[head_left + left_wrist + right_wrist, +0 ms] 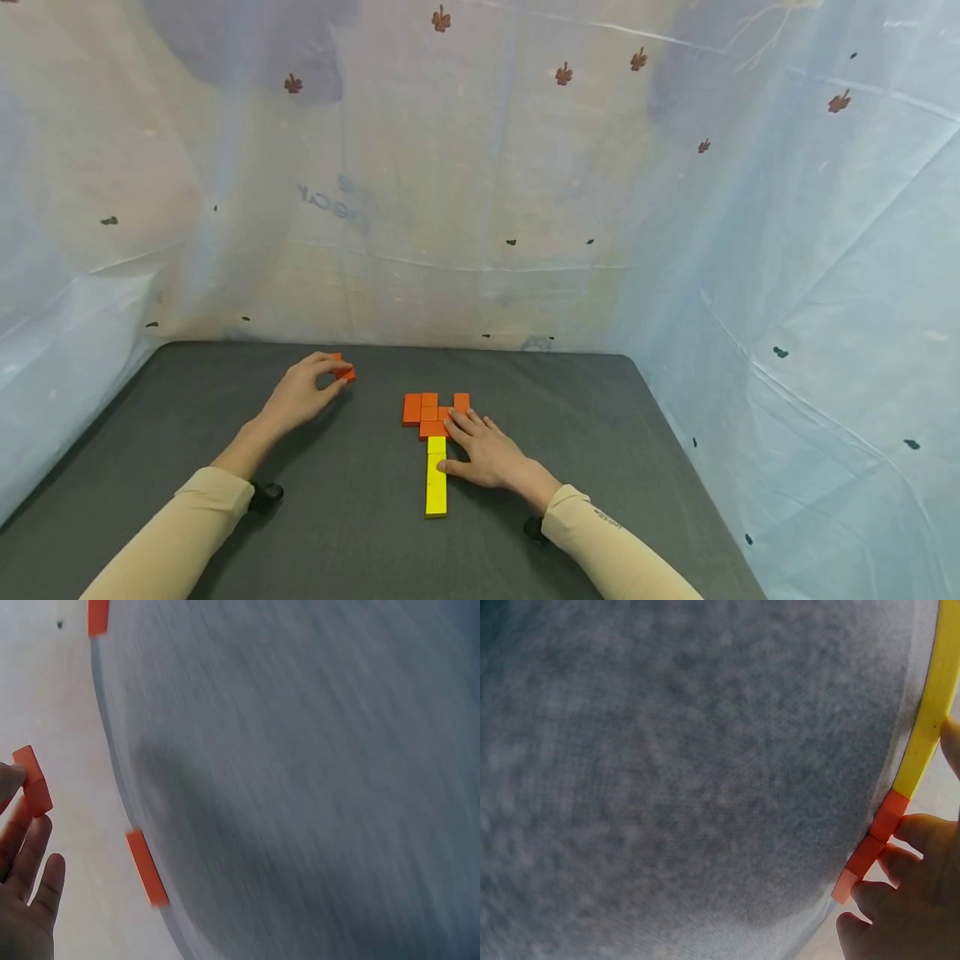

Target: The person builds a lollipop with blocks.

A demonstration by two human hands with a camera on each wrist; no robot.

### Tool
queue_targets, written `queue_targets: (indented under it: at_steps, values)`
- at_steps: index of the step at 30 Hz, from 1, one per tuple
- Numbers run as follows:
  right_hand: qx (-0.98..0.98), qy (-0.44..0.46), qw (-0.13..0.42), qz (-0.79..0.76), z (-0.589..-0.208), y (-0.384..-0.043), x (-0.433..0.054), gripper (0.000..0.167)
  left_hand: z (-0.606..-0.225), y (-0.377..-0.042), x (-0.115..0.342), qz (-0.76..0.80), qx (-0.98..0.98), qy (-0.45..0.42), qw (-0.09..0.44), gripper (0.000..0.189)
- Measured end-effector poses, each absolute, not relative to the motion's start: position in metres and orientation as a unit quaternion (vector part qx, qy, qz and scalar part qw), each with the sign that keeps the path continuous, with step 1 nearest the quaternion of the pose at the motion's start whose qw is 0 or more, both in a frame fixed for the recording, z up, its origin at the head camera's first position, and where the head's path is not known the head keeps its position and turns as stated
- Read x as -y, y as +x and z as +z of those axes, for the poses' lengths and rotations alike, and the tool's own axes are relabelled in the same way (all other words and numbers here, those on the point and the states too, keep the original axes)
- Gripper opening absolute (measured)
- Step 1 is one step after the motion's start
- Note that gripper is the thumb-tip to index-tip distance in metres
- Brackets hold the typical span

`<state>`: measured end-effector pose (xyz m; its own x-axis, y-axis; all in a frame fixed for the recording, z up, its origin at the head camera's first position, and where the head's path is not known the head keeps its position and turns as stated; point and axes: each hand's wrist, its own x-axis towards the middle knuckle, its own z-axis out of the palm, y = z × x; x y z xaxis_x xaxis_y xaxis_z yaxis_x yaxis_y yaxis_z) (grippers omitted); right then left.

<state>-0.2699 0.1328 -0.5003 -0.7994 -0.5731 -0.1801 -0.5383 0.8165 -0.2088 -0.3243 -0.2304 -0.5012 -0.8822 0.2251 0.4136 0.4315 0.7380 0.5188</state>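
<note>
My left hand (pixel 300 396) is raised at the far left of the table, pinching an orange block (pixel 347 372) between thumb and fingers. In the left wrist view the orange block (pixel 34 782) shows two faces at the fingertips. Several flat orange blocks (pixel 412 408) lie together near the middle of the table. A yellow strip (pixel 436 492) runs from them toward the near side. My right hand (pixel 489 454) lies spread over the right of this group, its fingertips touching the orange blocks and its thumb at the yellow strip (pixel 932 712). Those fingers partly cover some orange blocks.
The dark grey table (pixel 337 533) has a rounded far edge. A translucent plastic sheet (pixel 465 167) with small leaf marks hangs behind and along both sides. In the left wrist view another orange block (pixel 148 868) appears along the table edge.
</note>
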Motion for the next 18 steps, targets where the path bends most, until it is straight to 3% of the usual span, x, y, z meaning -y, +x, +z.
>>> queue_targets:
  at_steps: [18]
  values:
    - [-0.949, -0.283, 0.119, -0.07, -0.5, -0.27, -0.13, 0.083, -0.506, -0.338, 0.135, -0.361, 0.889, -0.239, 0.151, 0.029]
